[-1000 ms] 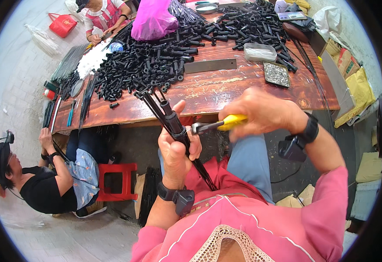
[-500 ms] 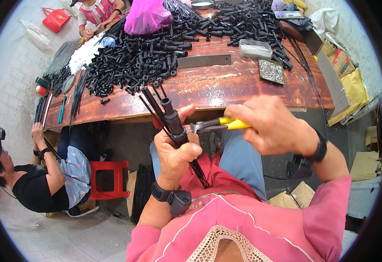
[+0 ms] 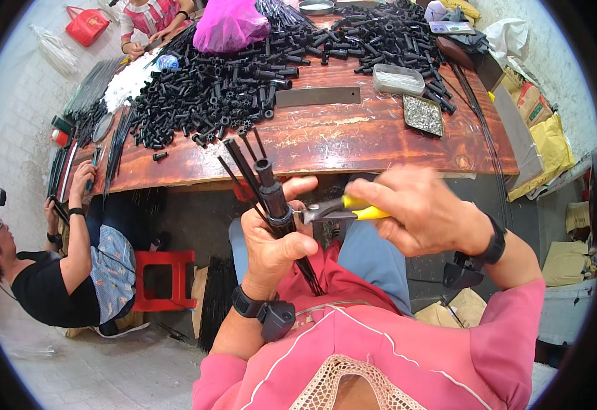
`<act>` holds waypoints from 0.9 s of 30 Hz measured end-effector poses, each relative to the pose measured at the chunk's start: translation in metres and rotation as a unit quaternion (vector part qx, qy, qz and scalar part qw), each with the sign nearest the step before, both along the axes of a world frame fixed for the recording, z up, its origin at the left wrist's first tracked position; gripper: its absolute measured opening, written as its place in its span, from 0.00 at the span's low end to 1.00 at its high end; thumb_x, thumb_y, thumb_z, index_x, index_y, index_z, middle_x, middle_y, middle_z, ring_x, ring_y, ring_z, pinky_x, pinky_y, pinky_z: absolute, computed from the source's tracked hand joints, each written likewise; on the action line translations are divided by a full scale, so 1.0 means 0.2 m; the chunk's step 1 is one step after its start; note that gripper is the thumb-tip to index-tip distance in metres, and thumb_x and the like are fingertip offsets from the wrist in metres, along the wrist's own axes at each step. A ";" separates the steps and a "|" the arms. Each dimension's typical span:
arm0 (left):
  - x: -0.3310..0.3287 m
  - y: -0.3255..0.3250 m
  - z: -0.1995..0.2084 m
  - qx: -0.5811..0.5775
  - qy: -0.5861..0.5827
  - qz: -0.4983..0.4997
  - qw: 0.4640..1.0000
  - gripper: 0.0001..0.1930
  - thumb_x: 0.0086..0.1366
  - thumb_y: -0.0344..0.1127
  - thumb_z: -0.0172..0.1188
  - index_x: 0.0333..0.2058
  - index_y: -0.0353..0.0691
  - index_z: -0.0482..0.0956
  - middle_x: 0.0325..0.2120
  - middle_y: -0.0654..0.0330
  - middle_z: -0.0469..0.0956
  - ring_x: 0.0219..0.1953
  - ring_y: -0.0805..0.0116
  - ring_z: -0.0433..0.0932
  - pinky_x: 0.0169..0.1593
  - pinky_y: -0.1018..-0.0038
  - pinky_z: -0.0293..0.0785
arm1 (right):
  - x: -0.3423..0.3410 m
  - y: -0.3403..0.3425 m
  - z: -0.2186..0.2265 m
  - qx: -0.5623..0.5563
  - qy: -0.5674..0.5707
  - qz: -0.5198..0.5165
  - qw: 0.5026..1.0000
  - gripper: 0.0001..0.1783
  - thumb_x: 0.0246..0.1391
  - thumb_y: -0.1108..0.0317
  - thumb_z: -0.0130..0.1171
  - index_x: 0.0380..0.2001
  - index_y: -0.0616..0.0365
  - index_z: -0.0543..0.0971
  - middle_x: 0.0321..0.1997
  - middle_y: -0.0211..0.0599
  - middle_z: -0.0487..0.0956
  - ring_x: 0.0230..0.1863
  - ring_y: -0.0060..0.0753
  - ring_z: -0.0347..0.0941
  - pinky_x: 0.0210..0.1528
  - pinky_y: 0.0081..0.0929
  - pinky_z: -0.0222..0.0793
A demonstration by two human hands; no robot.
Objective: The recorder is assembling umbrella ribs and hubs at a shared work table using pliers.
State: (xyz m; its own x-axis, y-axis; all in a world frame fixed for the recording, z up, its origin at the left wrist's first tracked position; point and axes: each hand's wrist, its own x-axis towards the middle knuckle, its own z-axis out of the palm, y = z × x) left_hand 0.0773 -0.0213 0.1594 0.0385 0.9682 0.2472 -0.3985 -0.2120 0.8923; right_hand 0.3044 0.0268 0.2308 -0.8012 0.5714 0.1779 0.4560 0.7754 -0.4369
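My left hand (image 3: 268,242) is wrapped round a bundle of thin black rods (image 3: 307,272) topped by a black ribbed tubular plastic fitting (image 3: 273,191). The rods' upper ends stick up and fan out beside the fitting, and the bundle slopes down toward my lap. My right hand (image 3: 421,208) grips pliers with yellow handles (image 3: 372,213). Their metal jaws are at the right side of the fitting, close to my left fingers. What lies between the jaws is too small to make out.
The wooden table (image 3: 326,147) bears a heap of black plastic fittings (image 3: 210,96), a pink bag (image 3: 230,27), a flat metal bar (image 3: 317,96), a clear box (image 3: 398,79) and a tray of small metal pieces (image 3: 423,115). Co-workers sit at left and far left; a red stool (image 3: 164,280) stands left.
My hands stay together at the fitting, the pliers shifted slightly. The co-worker at left has parted their hands and now has one at the blue-handled tool on the table edge.
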 end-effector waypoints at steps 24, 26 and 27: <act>0.04 -0.01 0.03 -0.042 -0.015 -0.001 0.999 0.23 0.48 0.31 0.74 0.43 0.31 0.79 0.21 0.70 0.72 0.18 0.87 0.63 0.22 0.85 0.53 | 0.02 -0.04 -0.01 0.211 -0.158 -0.052 0.963 0.19 0.38 0.63 0.60 0.29 0.68 0.70 0.24 0.53 0.78 0.25 0.48 0.78 0.25 0.42 0.70; 0.04 0.00 0.03 -0.049 -0.038 -0.018 0.998 0.23 0.48 0.32 0.74 0.44 0.30 0.79 0.19 0.70 0.71 0.16 0.87 0.61 0.20 0.85 0.50 | -0.01 0.01 0.10 -0.145 -0.286 0.026 0.947 0.16 0.41 0.65 0.60 0.33 0.62 0.70 0.29 0.46 0.78 0.30 0.47 0.76 0.31 0.39 0.69; 0.04 0.00 0.03 -0.013 -0.001 -0.023 1.000 0.29 0.54 0.48 0.71 0.45 0.29 0.78 0.16 0.69 0.70 0.14 0.86 0.61 0.19 0.85 0.51 | 0.05 0.07 -0.03 -0.357 -0.139 0.157 0.910 0.15 0.44 0.65 0.58 0.35 0.61 0.72 0.27 0.45 0.77 0.30 0.46 0.76 0.33 0.37 0.69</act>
